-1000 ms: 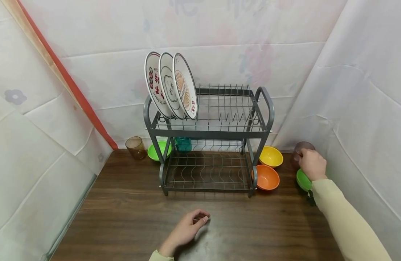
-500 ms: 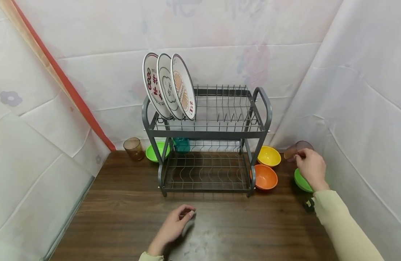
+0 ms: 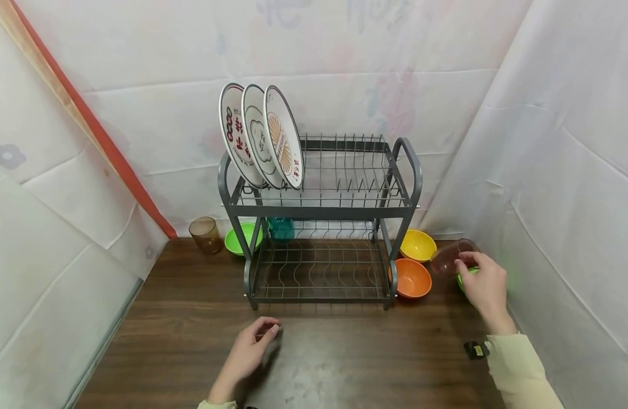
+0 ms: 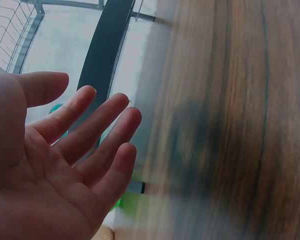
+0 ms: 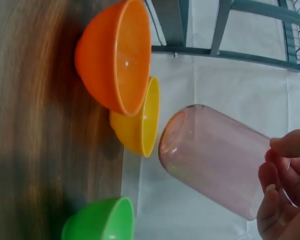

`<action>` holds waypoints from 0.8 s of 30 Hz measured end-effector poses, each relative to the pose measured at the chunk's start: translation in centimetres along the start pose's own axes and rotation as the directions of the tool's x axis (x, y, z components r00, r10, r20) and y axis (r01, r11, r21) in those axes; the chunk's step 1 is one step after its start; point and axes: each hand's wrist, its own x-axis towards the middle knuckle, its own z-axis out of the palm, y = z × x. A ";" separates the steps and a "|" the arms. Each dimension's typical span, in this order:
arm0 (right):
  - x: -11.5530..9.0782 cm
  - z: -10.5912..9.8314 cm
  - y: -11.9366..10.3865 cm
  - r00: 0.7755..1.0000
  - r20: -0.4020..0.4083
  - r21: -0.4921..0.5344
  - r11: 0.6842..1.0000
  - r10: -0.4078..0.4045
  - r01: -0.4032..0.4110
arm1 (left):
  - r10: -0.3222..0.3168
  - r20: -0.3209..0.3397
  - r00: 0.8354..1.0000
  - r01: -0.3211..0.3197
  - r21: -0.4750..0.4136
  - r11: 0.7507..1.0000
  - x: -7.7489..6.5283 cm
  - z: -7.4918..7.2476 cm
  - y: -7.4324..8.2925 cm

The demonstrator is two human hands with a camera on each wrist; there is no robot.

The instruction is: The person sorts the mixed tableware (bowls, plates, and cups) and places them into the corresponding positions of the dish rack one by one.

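A clear pinkish cup (image 5: pixel 215 157) is pinched near its rim by my right hand (image 3: pixel 485 287), with thumb and fingers at the edge. The cup tilts, its base toward the left in the head view, behind the orange bowl (image 3: pixel 414 278) and beside the yellow bowl (image 3: pixel 418 245). Partly behind the right hand sits a green bowl (image 5: pixel 102 220). My left hand (image 3: pixel 246 353) hovers low over the table in front of the dish rack (image 3: pixel 321 213), holding nothing. In the left wrist view its fingers are loosely extended, palm showing.
Three patterned plates (image 3: pixel 285 139) stand on edge at the upper tier's left. Behind the rack's left side are an amber cup (image 3: pixel 205 234), a green bowl (image 3: pixel 244 238) and a teal object (image 3: pixel 281 229). White cloth walls (image 3: pixel 574 199) bound the table (image 3: pixel 314 352).
My right hand has lifted the pinkish cup, tilted it and drawn it toward me and slightly left. My left hand has drifted left over the table. The view has shifted slightly.
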 end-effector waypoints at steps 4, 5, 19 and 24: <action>-1.1 0.1 -0.6 0.999 -0.043 0.020 1.000 -0.016 0.017 | -0.007 -0.008 1.000 0.007 0.014 1.000 0.0 -0.4 0.1; -1.3 0.1 -0.7 0.998 -0.052 0.024 0.999 -0.019 0.021 | -0.008 -0.010 1.000 0.009 0.017 1.000 -0.1 -0.5 0.1; -6.2 0.3 -3.0 0.995 -0.099 0.122 0.993 0.009 0.004 | -0.010 -0.020 1.000 0.010 -0.009 1.000 -0.1 -0.5 0.1; -7.7 0.8 -4.6 0.990 -0.052 0.196 0.974 0.130 -0.118 | -0.003 -0.016 1.000 0.002 -0.005 1.000 -0.1 -0.4 0.2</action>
